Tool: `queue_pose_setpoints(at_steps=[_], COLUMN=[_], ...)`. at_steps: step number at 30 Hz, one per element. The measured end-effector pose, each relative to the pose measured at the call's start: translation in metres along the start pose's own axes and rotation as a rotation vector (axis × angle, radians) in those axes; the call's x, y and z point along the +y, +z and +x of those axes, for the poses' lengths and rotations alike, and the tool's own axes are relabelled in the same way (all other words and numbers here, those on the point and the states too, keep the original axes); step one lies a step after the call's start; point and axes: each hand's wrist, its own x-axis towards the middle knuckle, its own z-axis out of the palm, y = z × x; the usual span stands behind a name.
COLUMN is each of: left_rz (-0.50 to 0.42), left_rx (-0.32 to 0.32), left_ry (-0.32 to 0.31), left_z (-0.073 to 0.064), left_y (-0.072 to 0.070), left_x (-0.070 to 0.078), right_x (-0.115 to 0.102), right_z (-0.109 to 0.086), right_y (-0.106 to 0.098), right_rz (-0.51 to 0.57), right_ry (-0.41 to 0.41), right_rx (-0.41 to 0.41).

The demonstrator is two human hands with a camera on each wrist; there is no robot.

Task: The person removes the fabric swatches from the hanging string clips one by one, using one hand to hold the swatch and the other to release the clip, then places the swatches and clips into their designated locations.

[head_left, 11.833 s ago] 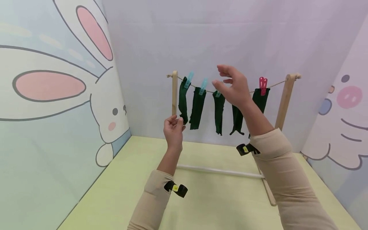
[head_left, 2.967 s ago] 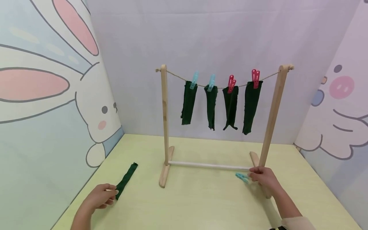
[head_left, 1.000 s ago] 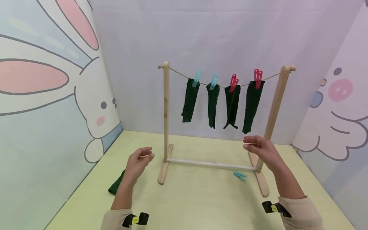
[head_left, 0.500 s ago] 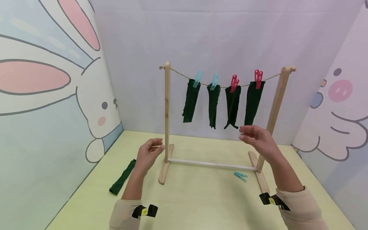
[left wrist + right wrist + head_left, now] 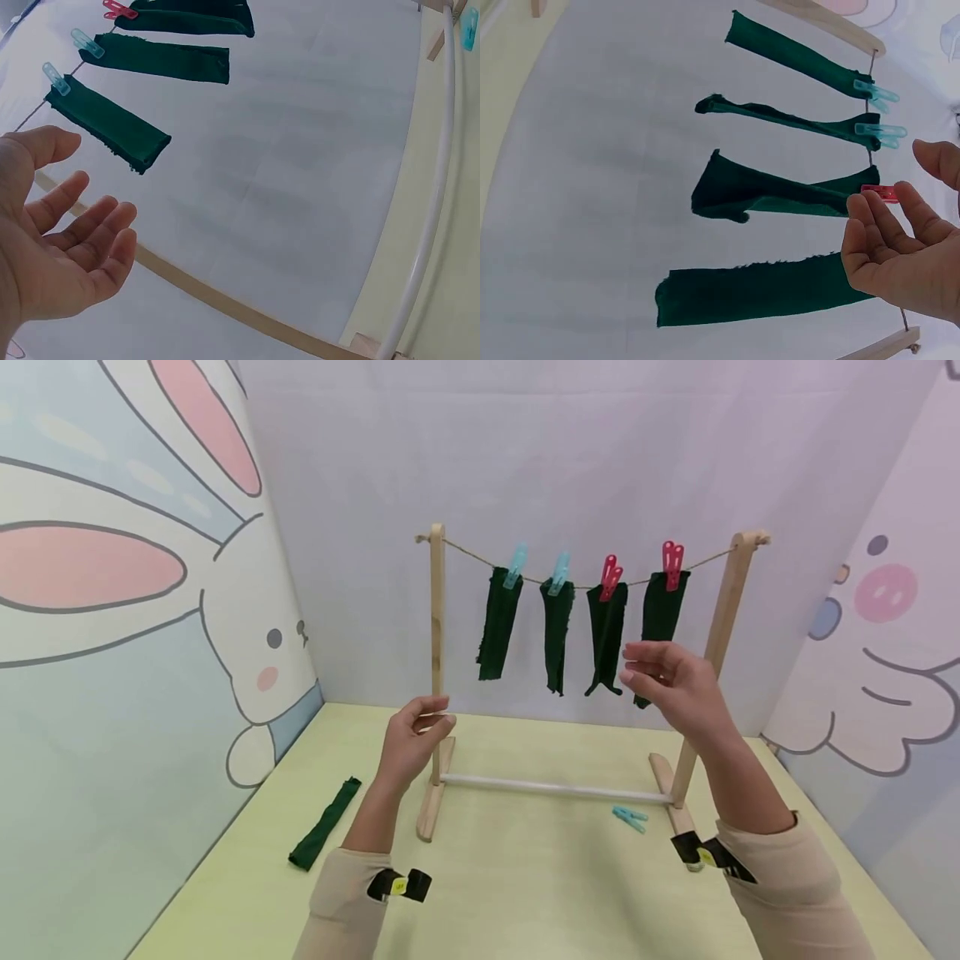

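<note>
Several dark green cloth strips hang from a cord. Blue clothespins clip the far-left strip (image 5: 499,627) and the one beside it (image 5: 557,635); red clothespins clip the third strip (image 5: 608,627) and the right-hand strip (image 5: 663,606). My left hand (image 5: 408,745), fingers loosely bent and holding nothing, is raised by the rack's left post. My right hand (image 5: 678,689) is raised too, overlapping the right-hand strip in the head view, its thumb and fingers apart. Another green strip (image 5: 325,825) lies on the table at left. A loose blue clothespin (image 5: 630,817) lies near the right foot.
The wooden rack has a left post (image 5: 437,627), a right post (image 5: 723,618) and a white bar (image 5: 555,789) low between them. It stands on a pale yellow table (image 5: 525,885). A white cloth backdrop (image 5: 375,527) hangs behind, with cartoon-printed walls at both sides.
The strip formerly clipped farthest left now lies on the table; a blue clothespin lies at right. Since three seconds ago both hands have left these and risen; the left also moved right.
</note>
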Motion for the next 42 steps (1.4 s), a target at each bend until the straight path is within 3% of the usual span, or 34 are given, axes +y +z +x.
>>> queue_pose_setpoints(at_steps=[4, 15, 23, 32, 37, 42], left_rz=[-0.010, -0.058, -0.022, -0.111, -0.162, -0.230], left_rx=[0.000, -0.035, -0.018, 0.014, -0.003, -0.006], left_ry=[0.019, -0.019, -0.084, -0.111, -0.105, -0.091], left_z=[0.007, 0.017, 0.034, 0.046, 0.052, 0.058], left_y=[0.008, 0.025, 0.037, 0.045, 0.050, 0.053], left_x=[0.004, 0.022, 0.002, 0.002, 0.000, 0.002], right_x=[-0.011, -0.030, -0.040, -0.051, -0.055, -0.058], right_z=[0.006, 0.027, 0.045, 0.065, 0.076, 0.090], right_y=[0.001, 0.011, 0.022, 0.027, 0.031, 0.033], right_rz=[0.017, 0.036, 0.090, 0.208, 0.205, 0.123], right_ry=[-0.031, -0.110, -0.191, -0.211, -0.205, -0.243], right_rx=[0.032, 0.099, 0.117, 0.122, 0.153, 0.140])
